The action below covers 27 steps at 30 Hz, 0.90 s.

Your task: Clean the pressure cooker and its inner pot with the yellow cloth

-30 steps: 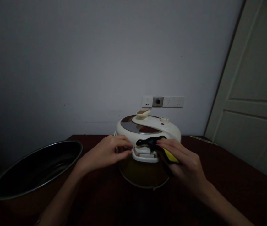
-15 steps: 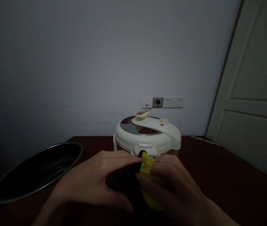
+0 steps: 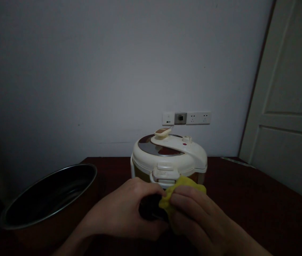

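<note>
Right now both my hands are closed on a yellow cloth [image 3: 187, 182], which sits bunched between them just in front of the electric pressure cooker [image 3: 169, 156], low over the counter [image 3: 247, 192]. My left hand [image 3: 124, 211] has its fingers [image 3: 151, 192] curled round the cloth's dark end, and my right hand [image 3: 197, 217] is wrapped over the yellow part, knuckles up. Neither hand is open at all, and the two nearly touch across the wad.

As for how far along this is, I judge it to be mid-way at best. The cloth is gathered into a lump, neither spread flat nor folded square, and it is held off the cooker's lid rather than pressed on it. Whether it brushes the cooker's front below the latch I cannot tell, because my hands hide that spot. The lid sits shut on the pot with its latch down and its handle and knob untouched. The light is too dim to say whether the white shell is clean or smeared.

The dark metal basin [image 3: 49, 193] stands well apart to the left, with nothing of mine near it. Behind the cooker are the wall sockets [image 3: 186, 118].
</note>
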### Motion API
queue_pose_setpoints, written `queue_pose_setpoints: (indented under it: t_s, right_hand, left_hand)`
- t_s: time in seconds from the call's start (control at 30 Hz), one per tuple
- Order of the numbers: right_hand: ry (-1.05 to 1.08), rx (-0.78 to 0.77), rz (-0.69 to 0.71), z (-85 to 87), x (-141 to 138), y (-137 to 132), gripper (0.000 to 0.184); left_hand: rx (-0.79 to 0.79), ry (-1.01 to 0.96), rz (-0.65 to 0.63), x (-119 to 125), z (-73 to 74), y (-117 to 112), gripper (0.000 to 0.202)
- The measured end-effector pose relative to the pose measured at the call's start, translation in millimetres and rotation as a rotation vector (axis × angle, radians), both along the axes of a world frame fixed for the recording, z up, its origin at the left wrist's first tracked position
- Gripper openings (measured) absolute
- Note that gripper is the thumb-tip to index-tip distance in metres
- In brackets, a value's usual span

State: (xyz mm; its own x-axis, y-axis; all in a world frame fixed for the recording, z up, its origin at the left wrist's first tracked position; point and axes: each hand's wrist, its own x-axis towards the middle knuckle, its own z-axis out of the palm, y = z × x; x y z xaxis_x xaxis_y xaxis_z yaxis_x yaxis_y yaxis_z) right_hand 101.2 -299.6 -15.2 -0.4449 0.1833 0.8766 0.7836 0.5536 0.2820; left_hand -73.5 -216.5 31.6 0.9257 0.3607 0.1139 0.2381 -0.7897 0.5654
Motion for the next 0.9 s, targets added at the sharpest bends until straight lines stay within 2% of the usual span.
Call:
queue_pose_setpoints:
  t_s: [0.13, 0.3, 0.4, 0.43, 0.47, 0.53, 0.57, 0.67, 0.73, 0.8, 0.9]
  right_hand:
    - [-0.082, -0.132, -0.034, 3.3, -0.5, -8.1, 0.040]
    - [-0.017, -0.404, 0.038, 4.8, 0.5, -7.6, 0.045]
    - [-0.077, -0.385, 0.070, 8.0, 10.4, -7.4, 0.028]
    - [-0.082, -0.356, 0.065, 9.5, 15.4, -8.4, 0.025]
    - [-0.067, -0.331, 0.051, 11.0, 20.7, -9.9, 0.031]
    - [0.046, -0.331, 0.004, 13.5, 30.4, -13.4, 0.043]
    - [0.136, -0.373, -0.025, 14.3, 33.9, -14.8, 0.042]
    - [0.434, -0.639, -0.047, 14.4, 36.1, -15.1, 0.033]
    - [0.585, -0.861, 0.026, 12.7, 31.8, -11.7, 0.031]
    - [0.677, -1.003, 0.112, 10.4, 26.1, -7.5, 0.033]
    - [0.743, -1.025, 0.153, 7.8, 19.6, -4.5, 0.033]
  left_hand:
    - [-0.005, 0.022, 0.047, 6.2, -2.1, -6.5, 0.028]
    - [-0.038, 0.067, 0.099, 14.6, -11.6, -6.3, 0.022]
    - [-0.088, 0.084, 0.079, 7.2, -8.3, 0.1, 0.014]
    - [-0.089, 0.081, 0.084, 1.6, -4.8, 3.1, 0.013]
    - [-0.080, 0.076, 0.093, -5.1, -0.3, 6.3, 0.012]
    - [-0.034, 0.057, 0.120, -19.5, 9.5, 12.7, 0.014]
    - [-0.010, 0.046, 0.130, -26.1, 14.1, 15.6, 0.016]
    - [0.038, 0.007, 0.133, -37.2, 22.6, 22.1, 0.018]
    - [0.062, -0.025, 0.115, -36.4, 22.8, 24.7, 0.020]
    - [0.086, -0.030, 0.072, -32.0, 20.1, 26.1, 0.020]
    - [0.180, -0.023, 0.025, -26.9, 15.3, 24.4, 0.022]
